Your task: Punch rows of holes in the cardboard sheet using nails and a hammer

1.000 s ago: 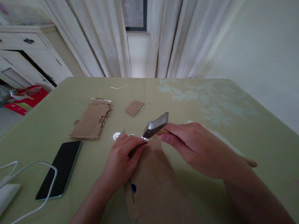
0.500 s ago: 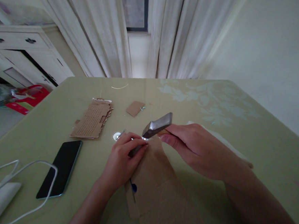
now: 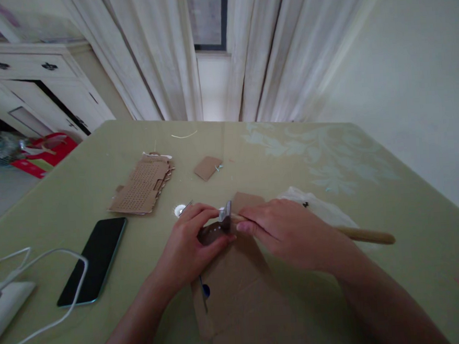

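Observation:
My right hand [image 3: 284, 231] grips a hammer close to its metal head [image 3: 226, 215]; the wooden handle [image 3: 365, 235] sticks out to the right. The head is down against a small dark piece [image 3: 210, 233] that my left hand [image 3: 191, 243] pinches on a brown cardboard sheet [image 3: 237, 281]. The sheet lies on the green table [image 3: 372, 193] in front of me. What the dark piece is cannot be made out.
A punched cardboard stack [image 3: 142, 184] and a small cardboard square [image 3: 207, 167] lie further back. A black phone [image 3: 93, 260] and a white charger with cable [image 3: 6, 303] are at the left. White cloth [image 3: 318, 210] lies behind my right hand. A small white disc [image 3: 179, 210] sits near my left fingers.
The hammer head has come down from its raised, tilted position onto the piece under my left fingers. My right hand dropped with it, and the handle now lies level. My left hand stayed.

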Available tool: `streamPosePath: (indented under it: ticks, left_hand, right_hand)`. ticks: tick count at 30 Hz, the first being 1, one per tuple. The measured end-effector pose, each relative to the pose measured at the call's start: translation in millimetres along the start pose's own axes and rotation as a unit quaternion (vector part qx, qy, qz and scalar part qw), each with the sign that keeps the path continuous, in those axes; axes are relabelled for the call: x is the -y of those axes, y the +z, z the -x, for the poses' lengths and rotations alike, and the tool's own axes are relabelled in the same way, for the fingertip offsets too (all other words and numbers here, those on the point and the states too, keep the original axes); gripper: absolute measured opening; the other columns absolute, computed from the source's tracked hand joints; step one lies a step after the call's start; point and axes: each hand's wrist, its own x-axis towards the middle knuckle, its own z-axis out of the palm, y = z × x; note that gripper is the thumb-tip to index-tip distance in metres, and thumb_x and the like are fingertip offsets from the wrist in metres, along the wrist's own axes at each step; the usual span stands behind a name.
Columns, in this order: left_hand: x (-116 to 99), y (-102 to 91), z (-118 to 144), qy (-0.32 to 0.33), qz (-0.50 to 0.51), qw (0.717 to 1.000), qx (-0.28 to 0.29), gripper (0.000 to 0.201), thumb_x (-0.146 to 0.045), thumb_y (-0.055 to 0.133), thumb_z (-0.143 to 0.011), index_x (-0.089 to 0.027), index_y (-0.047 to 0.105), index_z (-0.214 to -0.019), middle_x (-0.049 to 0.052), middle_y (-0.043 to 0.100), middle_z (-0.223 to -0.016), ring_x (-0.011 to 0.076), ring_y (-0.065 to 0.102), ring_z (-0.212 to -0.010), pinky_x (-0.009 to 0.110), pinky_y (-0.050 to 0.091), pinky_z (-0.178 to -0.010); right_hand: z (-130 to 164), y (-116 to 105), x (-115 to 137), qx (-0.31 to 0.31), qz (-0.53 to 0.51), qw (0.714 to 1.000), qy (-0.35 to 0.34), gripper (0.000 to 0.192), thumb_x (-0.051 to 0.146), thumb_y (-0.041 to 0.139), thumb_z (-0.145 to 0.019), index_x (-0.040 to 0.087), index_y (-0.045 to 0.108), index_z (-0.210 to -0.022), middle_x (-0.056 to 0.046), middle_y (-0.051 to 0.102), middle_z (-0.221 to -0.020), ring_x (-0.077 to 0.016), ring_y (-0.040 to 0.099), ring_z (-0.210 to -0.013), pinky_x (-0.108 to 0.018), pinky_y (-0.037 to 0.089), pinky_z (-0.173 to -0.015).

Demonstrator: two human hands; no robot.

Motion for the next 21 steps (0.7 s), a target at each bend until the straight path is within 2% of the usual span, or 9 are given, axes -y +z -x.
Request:
streamPosePath:
  ticks: [5, 10, 18, 21]
  left_hand:
    - [2.0, 0.8, 0.1, 0.005, -0.018, 1.0, 0.001, 0.031, -0.041, 0.089, -0.088, -0.026, 0.076, -0.112, 0.006, 0.075, -0.108, 0.0265, 0.067, -0.101, 0.039, 0.053, -0.09]
    - [3.2, 1.4, -0.5, 0.015, -0.017, 1.0, 0.009, 0.025, -0.037, 0.086, -0.091, -0.026, 0.074, -0.109, 0.003, 0.074, -0.099, 0.0239, 0.065, -0.094, 0.036, 0.051, -0.085]
    - [2.8, -2.6, -0.9, -0.07, 0.028, 0.995, 0.07, 0.021, -0.039, 0.083, -0.092, -0.025, 0.078, -0.107, 0.001, 0.076, -0.094, 0.0205, 0.069, -0.083, 0.031, 0.053, -0.076]
    - [3.8, -5.0, 0.5, -0.08, 0.041, 0.992, 0.085, 0.024, -0.042, 0.083, -0.092, -0.026, 0.08, -0.11, 0.002, 0.079, -0.098, 0.0211, 0.071, -0.086, 0.031, 0.054, -0.076]
  right_hand:
    - [-0.1, -3.5, 0.6, -0.027, -0.033, 0.999, -0.001, 0.03, 0.035, 0.049, -0.117, 0.021, 0.074, -0.111, -0.007, 0.079, -0.107, -0.0223, 0.071, -0.093, -0.032, 0.043, -0.081]
    - [0.0, 1.3, -1.3, 0.001, 0.016, 1.0, -0.008, 0.034, 0.038, 0.05, -0.116, 0.02, 0.073, -0.099, -0.006, 0.079, -0.094, -0.0233, 0.071, -0.085, -0.034, 0.039, -0.076]
    - [1.7, 0.1, -5.2, 0.015, 0.034, 0.999, -0.005, 0.036, 0.04, 0.048, -0.117, 0.021, 0.075, -0.103, -0.006, 0.08, -0.097, -0.0243, 0.072, -0.086, -0.035, 0.039, -0.076]
    - [3.1, -1.7, -6.8, 0.02, 0.044, 0.999, -0.003, 0.033, 0.038, 0.049, -0.117, 0.021, 0.075, -0.105, -0.007, 0.08, -0.1, -0.0247, 0.074, -0.088, -0.035, 0.04, -0.076]
